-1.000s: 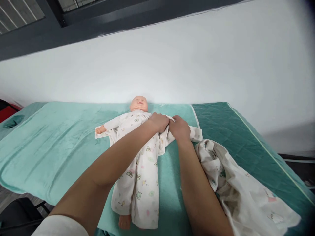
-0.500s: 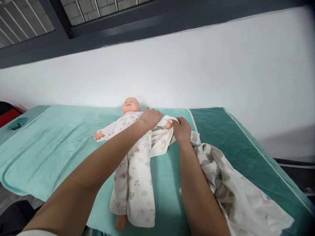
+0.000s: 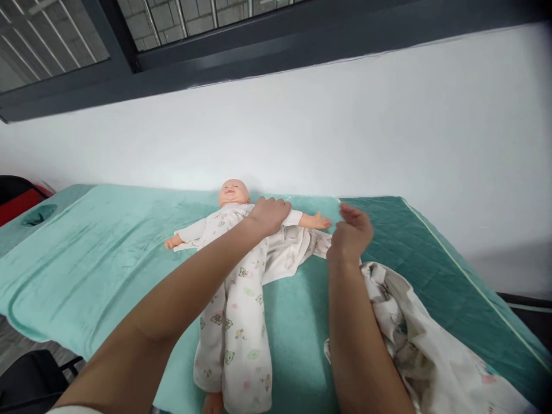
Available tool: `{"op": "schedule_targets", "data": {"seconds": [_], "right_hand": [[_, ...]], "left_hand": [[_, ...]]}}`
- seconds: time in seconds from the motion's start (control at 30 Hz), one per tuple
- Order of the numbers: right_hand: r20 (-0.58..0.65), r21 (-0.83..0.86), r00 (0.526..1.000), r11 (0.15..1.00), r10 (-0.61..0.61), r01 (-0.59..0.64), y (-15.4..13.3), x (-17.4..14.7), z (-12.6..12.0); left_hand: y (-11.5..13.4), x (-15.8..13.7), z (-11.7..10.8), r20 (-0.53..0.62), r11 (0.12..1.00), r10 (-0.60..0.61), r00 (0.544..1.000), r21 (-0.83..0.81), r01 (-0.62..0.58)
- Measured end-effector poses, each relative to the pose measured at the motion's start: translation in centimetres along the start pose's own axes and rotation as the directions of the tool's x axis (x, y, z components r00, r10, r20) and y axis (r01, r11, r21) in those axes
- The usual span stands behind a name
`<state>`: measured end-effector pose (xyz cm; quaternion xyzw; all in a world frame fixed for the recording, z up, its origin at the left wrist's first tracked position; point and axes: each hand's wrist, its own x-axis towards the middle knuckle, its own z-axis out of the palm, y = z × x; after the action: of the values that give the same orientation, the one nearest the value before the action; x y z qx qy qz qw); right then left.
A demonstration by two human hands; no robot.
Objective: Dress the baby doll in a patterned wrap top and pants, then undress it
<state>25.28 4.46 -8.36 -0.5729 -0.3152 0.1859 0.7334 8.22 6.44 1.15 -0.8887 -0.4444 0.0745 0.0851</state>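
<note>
The doll point(image 3: 234, 192) was coloured pale pink. Its white trousers point(image 3: 246, 351) were printed with small scattered motifs in green, pink and brown, while plain white was seen on its sleeves point(image 3: 192, 231). The crumpled off-white cloth point(image 3: 435, 339) was marked with pink and green. The mint blanket point(image 3: 125, 276) was bordered by a dark green cover point(image 3: 388, 233), quilted and edged in pale green.
</note>
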Motion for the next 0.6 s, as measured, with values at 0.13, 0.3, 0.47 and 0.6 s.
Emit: {"op": "schedule_targets", "data": {"seconds": [0.13,0.3,0.47,0.6], "right_hand": [[0.066,-0.106,0.974,0.969,-0.219,0.225,-2.2,-2.0,0.7],[0.625,-0.128,0.772,0.959,-0.119,0.251,-3.3,-7.3,4.2],[0.848,-0.152,0.526,0.919,-0.068,0.363,-3.0,-9.6,5.4],[0.834,-0.195,0.552,0.942,0.012,0.274,-2.7,-9.6,5.3]], "left_hand": [[0.4,-1.8,0.0,-0.053,0.994,-0.030,0.998,-0.106,0.025],[-3.1,-8.9,2.5,-0.343,0.857,-0.323,0.882,-0.501,0.119],[-6.9,-12.8,8.4,-0.286,0.442,-0.658,0.697,-0.895,0.051],[-7.6,-12.4,9.9,-0.267,0.368,-0.664,0.699,-0.930,-0.006]]}}
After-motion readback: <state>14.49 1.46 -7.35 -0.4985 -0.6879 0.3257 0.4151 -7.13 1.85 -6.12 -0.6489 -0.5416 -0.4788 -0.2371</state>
